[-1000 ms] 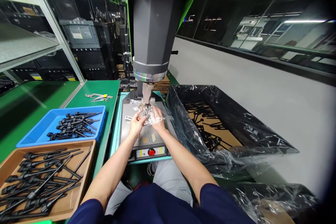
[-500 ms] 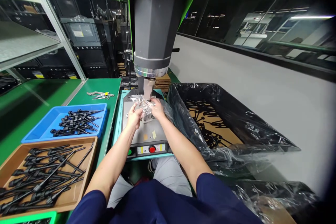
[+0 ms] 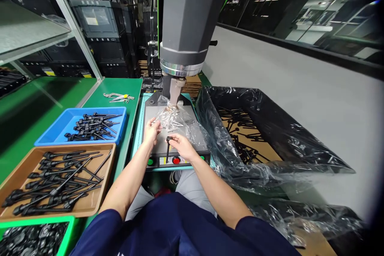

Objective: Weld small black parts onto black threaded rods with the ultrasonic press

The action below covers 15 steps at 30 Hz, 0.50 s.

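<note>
My right hand [image 3: 183, 148] pinches a black rod-shaped plastic part [image 3: 167, 150] by its wider head. The thin shaft hangs down over the front of the press base. My left hand [image 3: 152, 131] is half curled with its fingers apart, at the left edge of a crumpled clear plastic film [image 3: 177, 121]; whether it touches the film I cannot tell. Above the film stands the metal horn [image 3: 175, 90] of a large grey press [image 3: 186, 20]. The film lies over the grey base plate [image 3: 151, 113] and hides the fixture under the horn.
At my left stand a blue tray [image 3: 45, 139] and a brown tray [image 3: 100, 198] of black threaded parts, and a green bin [image 3: 71, 228] of black pieces. Pliers [image 3: 118, 97] lie on the green table. A plastic-lined box [image 3: 267, 126] at right holds black rods. Red button [image 3: 176, 160] in front.
My right hand has drawn back from under the horn toward me, now with the black rod part visible in it. My left hand has moved slightly away from the horn. The view has shifted.
</note>
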Available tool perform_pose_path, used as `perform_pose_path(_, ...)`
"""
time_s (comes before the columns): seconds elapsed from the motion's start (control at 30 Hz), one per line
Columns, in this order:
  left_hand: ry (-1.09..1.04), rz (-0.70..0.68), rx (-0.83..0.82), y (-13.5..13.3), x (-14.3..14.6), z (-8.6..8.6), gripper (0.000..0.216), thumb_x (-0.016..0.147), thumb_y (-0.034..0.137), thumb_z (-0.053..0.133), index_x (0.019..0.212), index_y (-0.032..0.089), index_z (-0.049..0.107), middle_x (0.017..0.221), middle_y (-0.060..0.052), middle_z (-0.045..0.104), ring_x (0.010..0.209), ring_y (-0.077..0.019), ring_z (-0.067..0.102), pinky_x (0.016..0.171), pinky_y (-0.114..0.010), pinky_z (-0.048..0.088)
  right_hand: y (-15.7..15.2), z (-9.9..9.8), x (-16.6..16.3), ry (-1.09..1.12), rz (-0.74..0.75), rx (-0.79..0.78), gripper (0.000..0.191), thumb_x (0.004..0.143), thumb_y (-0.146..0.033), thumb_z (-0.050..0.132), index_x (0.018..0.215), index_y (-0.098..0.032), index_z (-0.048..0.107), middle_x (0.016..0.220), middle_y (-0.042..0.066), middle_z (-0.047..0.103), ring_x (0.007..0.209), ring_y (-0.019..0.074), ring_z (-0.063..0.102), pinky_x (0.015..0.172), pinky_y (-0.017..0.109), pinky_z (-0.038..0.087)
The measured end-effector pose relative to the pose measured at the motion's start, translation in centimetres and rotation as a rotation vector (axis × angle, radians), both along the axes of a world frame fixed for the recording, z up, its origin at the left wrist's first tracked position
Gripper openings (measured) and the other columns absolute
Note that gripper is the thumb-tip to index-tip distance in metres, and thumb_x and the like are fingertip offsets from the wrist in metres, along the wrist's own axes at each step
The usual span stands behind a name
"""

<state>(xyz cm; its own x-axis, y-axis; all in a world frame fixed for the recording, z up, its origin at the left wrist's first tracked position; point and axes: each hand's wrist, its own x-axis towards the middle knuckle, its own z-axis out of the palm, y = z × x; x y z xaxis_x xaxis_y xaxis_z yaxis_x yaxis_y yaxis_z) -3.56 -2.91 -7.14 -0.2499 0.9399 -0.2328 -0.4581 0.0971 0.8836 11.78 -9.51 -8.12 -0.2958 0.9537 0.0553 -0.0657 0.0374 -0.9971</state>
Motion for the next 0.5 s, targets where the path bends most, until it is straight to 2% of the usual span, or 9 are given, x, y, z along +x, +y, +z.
perform_pose_path(0.1, 0.183, 0.104, 0.010, -2.5, -1.4, -1.1, 0.055, 0.074, 0.033, 0.074, 0.123, 0.015, 0.054, 0.098, -0.007, 0.066, 0.079, -0.0127, 0.065, 0.074, -0.026, 0.050, -0.9, 1.1, -0.2, -0.084, -0.012, 0.154, 0.035, 0.079, -0.039, 0.070, 0.108, -0.021, 0.065, 0.095, 0.004, 0.067, 0.078, 0.0154, 0.062, 0.072, 0.030, 0.051)
perform_pose_path(0.17, 0.356, 0.142, 0.095, -5.0, -2.2, -1.5, 0.052, 0.077, 0.033, 0.071, 0.124, 0.016, 0.056, 0.110, -0.011, 0.066, 0.097, -0.0170, 0.065, 0.088, -0.031, 0.049, -1.2, 1.7, -0.4, -0.117, 0.006, 0.224, 0.035, 0.081, -0.038, 0.069, 0.111, -0.022, 0.065, 0.100, 0.004, 0.066, 0.077, 0.0150, 0.062, 0.071, 0.030, 0.052)
perform_pose_path(0.2, 0.438, 0.102, 0.152, -6.4, -2.6, -1.5, 0.049, 0.078, 0.032, 0.070, 0.124, 0.017, 0.057, 0.114, -0.012, 0.066, 0.105, -0.0192, 0.064, 0.093, -0.033, 0.048, -1.3, 1.9, -0.5, -0.112, 0.021, 0.251, 0.034, 0.082, -0.038, 0.069, 0.112, -0.022, 0.065, 0.102, 0.005, 0.066, 0.079, 0.0155, 0.062, 0.073, 0.031, 0.053)
perform_pose_path(0.27, 0.576, -0.090, 0.249, -9.1, -3.3, -1.5, 0.045, 0.079, 0.030, 0.068, 0.122, 0.019, 0.062, 0.121, -0.012, 0.066, 0.113, -0.0230, 0.061, 0.098, -0.037, 0.047, -1.5, 2.3, -1.1, -0.062, 0.052, 0.278, 0.034, 0.082, -0.039, 0.070, 0.111, -0.022, 0.065, 0.105, 0.006, 0.066, 0.087, 0.0177, 0.063, 0.079, 0.033, 0.054)
perform_pose_path(0.33, 0.687, -0.313, 0.295, -11.5, -3.7, -1.2, 0.040, 0.081, 0.030, 0.066, 0.120, 0.021, 0.065, 0.119, -0.011, 0.068, 0.111, -0.0253, 0.063, 0.096, -0.040, 0.049, -1.5, 2.6, -1.9, 0.038, 0.086, 0.243, 0.034, 0.082, -0.042, 0.070, 0.109, -0.023, 0.066, 0.102, 0.005, 0.067, 0.088, 0.0186, 0.064, 0.082, 0.034, 0.054)
perform_pose_path(0.4, 0.746, -0.432, 0.282, -13.4, -3.9, -1.1, 0.035, 0.084, 0.033, 0.062, 0.116, 0.022, 0.068, 0.108, -0.009, 0.072, 0.100, -0.0249, 0.067, 0.091, -0.039, 0.052, -1.6, 3.0, -2.7, 0.131, 0.112, 0.166, 0.036, 0.082, -0.047, 0.070, 0.109, -0.023, 0.065, 0.098, 0.005, 0.067, 0.080, 0.0174, 0.065, 0.077, 0.035, 0.056)
perform_pose_path(0.47, 0.680, -0.437, 0.212, -14.9, -4.0, -1.1, 0.032, 0.087, 0.038, 0.059, 0.112, 0.020, 0.069, 0.095, -0.008, 0.073, 0.087, -0.0232, 0.069, 0.081, -0.037, 0.055, -1.7, 3.4, -3.2, 0.167, 0.110, 0.111, 0.042, 0.081, -0.048, 0.071, 0.114, -0.024, 0.063, 0.102, 0.006, 0.067, 0.078, 0.0170, 0.065, 0.074, 0.035, 0.058)
perform_pose_path(0.5, 0.593, -0.394, 0.167, -15.4, -4.2, -1.1, 0.032, 0.087, 0.041, 0.059, 0.110, 0.019, 0.068, 0.092, -0.009, 0.073, 0.083, -0.0226, 0.069, 0.077, -0.036, 0.056, -1.7, 3.5, -3.3, 0.166, 0.101, 0.100, 0.046, 0.080, -0.047, 0.072, 0.119, -0.025, 0.061, 0.108, 0.007, 0.067, 0.082, 0.0177, 0.066, 0.074, 0.035, 0.058)
